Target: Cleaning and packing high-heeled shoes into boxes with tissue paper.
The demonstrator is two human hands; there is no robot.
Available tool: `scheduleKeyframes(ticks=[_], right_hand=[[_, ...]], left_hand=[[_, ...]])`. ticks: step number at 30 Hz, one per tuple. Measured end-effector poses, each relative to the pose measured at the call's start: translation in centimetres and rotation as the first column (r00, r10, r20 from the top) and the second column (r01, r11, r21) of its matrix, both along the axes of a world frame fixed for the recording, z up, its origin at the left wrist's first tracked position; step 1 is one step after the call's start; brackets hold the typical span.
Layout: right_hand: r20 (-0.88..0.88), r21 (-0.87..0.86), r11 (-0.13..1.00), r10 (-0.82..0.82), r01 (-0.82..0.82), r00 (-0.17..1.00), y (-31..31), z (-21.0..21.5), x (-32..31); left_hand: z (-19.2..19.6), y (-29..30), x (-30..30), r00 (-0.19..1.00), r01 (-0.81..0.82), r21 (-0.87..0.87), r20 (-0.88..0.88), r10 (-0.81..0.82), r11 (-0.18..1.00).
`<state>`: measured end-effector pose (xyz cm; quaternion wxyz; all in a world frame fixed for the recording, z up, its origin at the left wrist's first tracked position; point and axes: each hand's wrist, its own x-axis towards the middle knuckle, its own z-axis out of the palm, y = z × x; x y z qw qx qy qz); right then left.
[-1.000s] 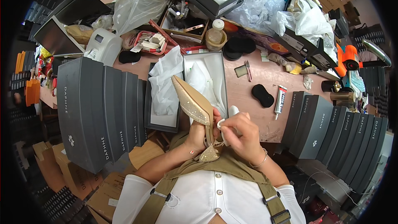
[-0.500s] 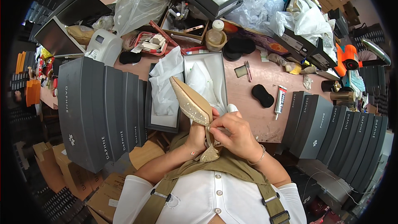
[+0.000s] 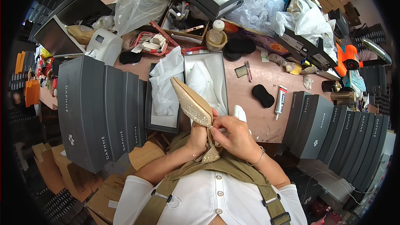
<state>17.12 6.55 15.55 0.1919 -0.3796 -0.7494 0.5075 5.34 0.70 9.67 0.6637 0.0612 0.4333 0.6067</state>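
Both hands are raised close together in front of the person's chest, closed on 1 beige pointed-toe shoe. The left hand grips the shoe from below at its rear part, fingers wrapped around it. The right hand touches the same rear part from the right side, its fingertips pinched at the shoe's edge; a thin bracelet sits on that wrist. The shoe's toe points up and away from the hands, tilted to the left. A glittered strap end hangs just below the hands.

Directly beyond the hands, an open shoe box with white tissue paper lies on the pink table; the toe overlaps it in view. A white object shows just beyond the right hand; its kind cannot be told.

Right of the hands, on the table: a black pad and a glue tube, near each other. Further right stands a row of dark grey shoe boxes.

Left of the hands, a second row of dark grey shoe boxes stands on edge.

Well beyond the hands: a round jar, a tray of small tools, clear plastic bags and an orange tool.
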Motion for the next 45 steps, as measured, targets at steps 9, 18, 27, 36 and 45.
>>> scheduleKeyframes(ticks=[9,18,27,36,45], right_hand=[[0.050,0.009,0.998,-0.064,0.064,0.997,0.1,-1.0,0.6],[-0.019,-0.223,0.973,-0.071,0.064,0.997,0.4,1.0,-0.2],[-0.055,-0.372,0.926,-0.097,0.070,0.994,0.0,-1.4,1.2],[-0.043,-0.187,0.981,-0.065,0.056,0.997,-0.1,0.4,-0.1],[-0.090,-0.390,0.917,-0.122,0.078,0.988,-0.1,-0.1,0.7]], left_hand=[[0.4,-0.2,-0.1,0.993,0.052,-0.004,-0.101,-0.052,0.999],[0.2,0.2,-0.1,0.995,0.052,0.032,-0.092,-0.049,0.998],[-0.2,0.1,-0.3,0.991,0.076,0.008,-0.113,-0.075,0.997],[-0.3,-0.2,-0.3,0.970,0.076,0.085,-0.235,-0.054,0.993],[-0.3,-0.3,-0.3,0.980,0.093,0.074,-0.184,-0.078,0.993]])
